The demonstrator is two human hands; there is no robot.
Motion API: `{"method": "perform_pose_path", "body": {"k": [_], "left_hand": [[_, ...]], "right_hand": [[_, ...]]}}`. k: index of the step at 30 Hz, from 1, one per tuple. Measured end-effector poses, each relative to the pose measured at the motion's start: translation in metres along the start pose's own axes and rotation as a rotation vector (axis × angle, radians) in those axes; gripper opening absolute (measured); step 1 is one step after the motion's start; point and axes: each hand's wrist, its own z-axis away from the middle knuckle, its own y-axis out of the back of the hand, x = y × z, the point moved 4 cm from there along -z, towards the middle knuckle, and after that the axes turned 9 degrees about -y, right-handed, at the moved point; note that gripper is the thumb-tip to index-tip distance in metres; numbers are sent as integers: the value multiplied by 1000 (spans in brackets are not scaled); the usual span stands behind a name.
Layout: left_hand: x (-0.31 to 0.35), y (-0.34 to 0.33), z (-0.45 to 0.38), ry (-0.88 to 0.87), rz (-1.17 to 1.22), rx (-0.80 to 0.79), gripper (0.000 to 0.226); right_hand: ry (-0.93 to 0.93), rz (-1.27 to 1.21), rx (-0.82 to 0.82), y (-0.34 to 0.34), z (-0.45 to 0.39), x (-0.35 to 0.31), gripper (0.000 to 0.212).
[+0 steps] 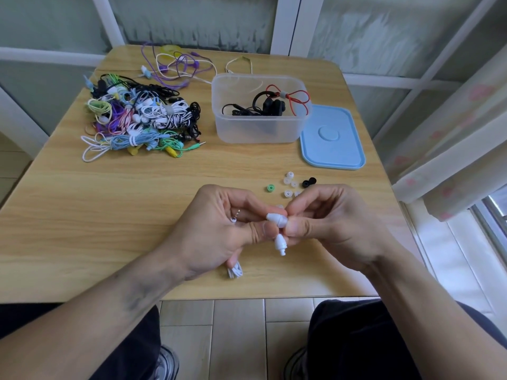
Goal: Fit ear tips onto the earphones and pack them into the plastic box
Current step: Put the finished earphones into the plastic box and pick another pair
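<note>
While both hands pinch a smooth white earbud — its bullet-shaped twin dangles below.

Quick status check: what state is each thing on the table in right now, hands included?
Plastic box: open, some earphones inside.
Blue lid: off, flat beside the box.
Earphone pile: bundled, unpacked.
Loose ear tips: scattered on table.
White earphones: held in both hands, one bud dangling.
Left hand: gripping earphones.
Right hand: pinching upper bud.
</note>
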Motion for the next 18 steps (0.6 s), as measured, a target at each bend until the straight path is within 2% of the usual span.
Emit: {"method": "perform_pose_path", "body": {"k": [4, 6, 8, 12, 15, 18], "left_hand": [[6, 2, 1, -81, -134, -8, 11], [8, 3, 0, -98, -151, -8, 12], [7, 6, -4, -94, -144, 11, 15], [-1, 16, -9, -7, -41, 132, 23], [-6, 20, -8, 104, 50, 209, 28], [-7, 20, -8, 212, 84, 223, 21]], "right_hand": [[-172, -195, -40, 1, -3, 16, 33], [-172, -220, -24, 0, -3, 15, 36], [-106, -170, 34, 1, -2, 4, 30], [136, 130, 282, 23, 5, -27, 18], [161, 391, 479, 46, 10, -30, 12], [193, 808, 619, 53, 8, -26, 7]]}}
